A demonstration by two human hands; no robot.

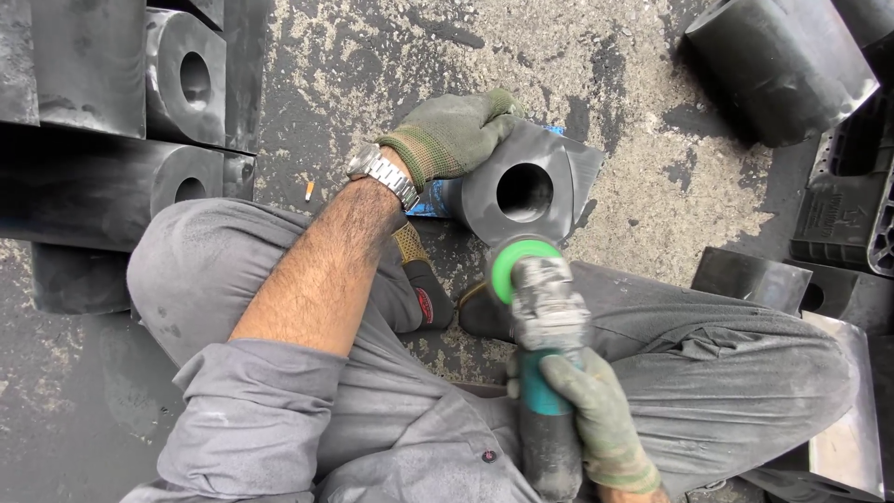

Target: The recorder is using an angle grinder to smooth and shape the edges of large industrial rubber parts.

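My left hand (pixel 456 130), in a green-grey glove with a metal watch at the wrist, rests on the top left of a dark grey block (pixel 549 168) that has a round hole through its face. The block stands on the ground in front of my knees. My right hand (pixel 596 410), also gloved, grips the teal body of an angle grinder (pixel 545 317). The grinder's green disc guard sits right at the block's lower edge, just under the hole.
Similar black blocks with holes (pixel 186 79) are stacked at the left. More black pieces (pixel 778 65) lie at the top right and a flat one (pixel 750 275) at the right. A cigarette butt (pixel 309 191) lies on the rough concrete.
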